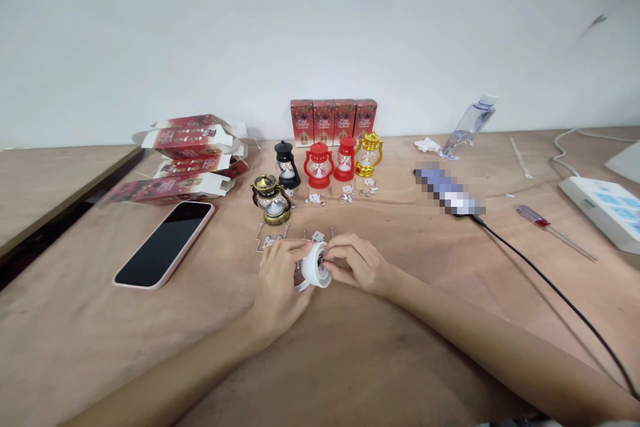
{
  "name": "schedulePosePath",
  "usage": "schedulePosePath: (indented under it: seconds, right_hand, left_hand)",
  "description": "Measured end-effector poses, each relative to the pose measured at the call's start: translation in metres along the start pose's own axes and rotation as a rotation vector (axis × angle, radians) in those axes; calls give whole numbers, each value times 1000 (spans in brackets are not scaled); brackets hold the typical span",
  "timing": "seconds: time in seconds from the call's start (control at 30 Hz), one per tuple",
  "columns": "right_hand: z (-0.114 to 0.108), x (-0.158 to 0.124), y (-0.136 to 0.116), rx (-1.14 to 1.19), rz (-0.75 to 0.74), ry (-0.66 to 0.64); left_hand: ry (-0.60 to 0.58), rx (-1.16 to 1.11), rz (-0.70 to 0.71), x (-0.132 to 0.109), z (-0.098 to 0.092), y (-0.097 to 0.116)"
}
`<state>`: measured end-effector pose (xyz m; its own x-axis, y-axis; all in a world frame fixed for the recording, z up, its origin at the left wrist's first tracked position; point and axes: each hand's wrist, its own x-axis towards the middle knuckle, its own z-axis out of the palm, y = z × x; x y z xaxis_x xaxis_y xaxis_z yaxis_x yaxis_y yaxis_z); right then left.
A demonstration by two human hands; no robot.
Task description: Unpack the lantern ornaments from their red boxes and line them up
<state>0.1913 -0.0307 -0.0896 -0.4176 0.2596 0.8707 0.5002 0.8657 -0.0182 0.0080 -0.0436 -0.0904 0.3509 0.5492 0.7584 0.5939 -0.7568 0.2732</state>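
One white lantern [314,268] is at six o'clock, gripped by fingers of the left hand [281,273]. Fingers of the right hand [364,261] reach its three-o'clock open end; whether they hold something, one cannot tell. Steady support and gentle fingertip movement should suit best.

There are five standing lanterns [319,180], one held white piece [311,269], four upright boxes [323,119], one screwdriver [533,215].

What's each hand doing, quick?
Left hand: closed, holding the white lantern.
Right hand: fingers bent in at the lantern's end; can't tell if they're holding something.
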Motion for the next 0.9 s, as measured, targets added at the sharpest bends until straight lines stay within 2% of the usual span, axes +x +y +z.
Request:
schedulePosePath:
  seconds: [0.43,0.9]
  right_hand:
    - [0,1,0,62,56,27]
    - [3,-2,3,67,32,62]
  left_hand:
    - [-4,6,-6,-1,1,-2]
    - [3,38,-11,1,-1,-1]
